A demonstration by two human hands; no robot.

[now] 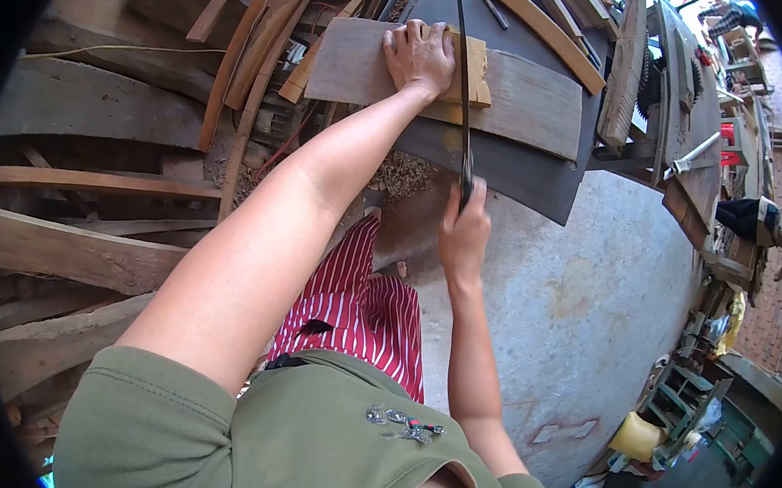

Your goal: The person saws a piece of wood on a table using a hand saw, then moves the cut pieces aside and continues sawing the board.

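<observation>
A long, dark saw blade [465, 86] runs upright through the view, across a yellowish wooden block [477, 73]. My right hand [465, 226] is closed round the saw's handle [466, 181] at the lower end of the blade. Just left of the blade, my left hand [419, 60] presses on the block with its fingers bent over it. Under the block lies a wide grey-brown board [537, 105], which rests on a dark flat work surface [522, 181]. Whether the blade has cut into the block cannot be made out.
Curved wooden pieces [263, 63] and planks [93, 101] are piled at the left. A curved strip [546, 33] lies on the work surface. Toothed discs [647, 81] stand at the upper right. Another person [764, 223] is at the far right. Wood shavings [402, 174] lie below the board.
</observation>
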